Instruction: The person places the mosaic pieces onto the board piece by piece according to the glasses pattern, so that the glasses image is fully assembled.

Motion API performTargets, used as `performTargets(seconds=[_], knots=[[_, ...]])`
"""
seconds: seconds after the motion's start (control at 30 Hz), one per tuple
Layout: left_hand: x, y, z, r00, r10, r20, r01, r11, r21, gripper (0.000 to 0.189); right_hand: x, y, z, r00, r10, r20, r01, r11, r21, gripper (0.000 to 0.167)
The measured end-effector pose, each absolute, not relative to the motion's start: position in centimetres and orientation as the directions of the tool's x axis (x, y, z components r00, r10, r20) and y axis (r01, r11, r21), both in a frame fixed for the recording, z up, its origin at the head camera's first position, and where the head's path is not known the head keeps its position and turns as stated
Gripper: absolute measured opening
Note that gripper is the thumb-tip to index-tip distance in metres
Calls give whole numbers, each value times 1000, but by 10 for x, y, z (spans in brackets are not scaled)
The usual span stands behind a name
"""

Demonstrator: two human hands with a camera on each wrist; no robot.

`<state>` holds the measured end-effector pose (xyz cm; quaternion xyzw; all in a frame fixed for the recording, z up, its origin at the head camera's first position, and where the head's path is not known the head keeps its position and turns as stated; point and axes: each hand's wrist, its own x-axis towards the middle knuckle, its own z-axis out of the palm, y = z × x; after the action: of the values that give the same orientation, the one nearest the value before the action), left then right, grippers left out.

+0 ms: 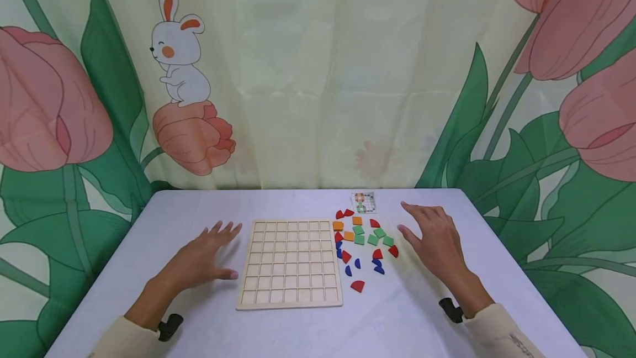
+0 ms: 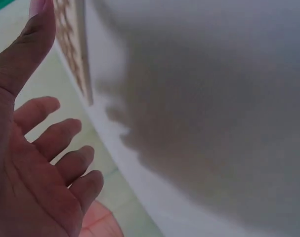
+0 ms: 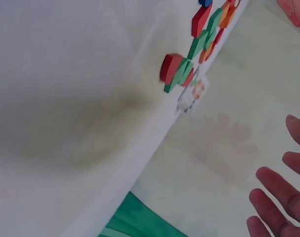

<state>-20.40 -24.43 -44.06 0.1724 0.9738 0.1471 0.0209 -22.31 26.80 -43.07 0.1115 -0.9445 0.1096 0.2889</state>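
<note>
Board: pale wooden square grid board (image 1: 289,264) with raised strips marking off its cells, lying flat on the white-covered table (image 1: 208,327) between the two hands.
Left hand: left hand (image 1: 196,261) is held just beside the board's left edge, fingers parted and relaxed, thumb pointing towards the rim, grasping nothing; the left wrist view shows its palm and a soft shadow on the cloth.
Right hand: right hand (image 1: 439,242) is to the right of the loose pieces, fingers extended and thumb apart, likewise grasping nothing; the green and red pieces are nearest to it.
Red pieces: red quarter-circle pieces (image 1: 357,286) are scattered from near the card down to the foot of the cluster.
Orange pieces: orange square pieces (image 1: 357,220) sit towards the board's upper right, one right at its rim.
Green pieces: green square pieces (image 1: 372,240) form a loose group left of the right hand.
Blue pieces: blue half-circle pieces (image 1: 357,263) lie mostly lower, two of them touching.
Card: small printed card (image 1: 364,202) with a coloured figure and a grid, near the table's far edge.
Backdrop: pale curtain (image 1: 318,70) printed with pink tulips and a white rabbit (image 1: 181,65).
Sleeves: beige sleeves (image 1: 126,341) on both arms.
</note>
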Motion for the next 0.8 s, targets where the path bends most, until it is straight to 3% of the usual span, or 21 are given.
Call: performTargets(seconds=[0.3, 0.57, 0.8], knots=[[-199, -231, -464, -924, 356, -142, 277, 877, 393, 118, -226, 259, -437, -865, -108, 490, -277, 917, -288, 58], [-201, -225, -466, -945, 285, -162, 225, 923, 311, 119, -233, 250, -444, -906, -104, 409, -256, 907, -336, 51], [-203, -223, -464, -946, 273, -176, 210, 927, 310, 119, -239, 242, -451, -929, -117, 351, -246, 904, -350, 49]])
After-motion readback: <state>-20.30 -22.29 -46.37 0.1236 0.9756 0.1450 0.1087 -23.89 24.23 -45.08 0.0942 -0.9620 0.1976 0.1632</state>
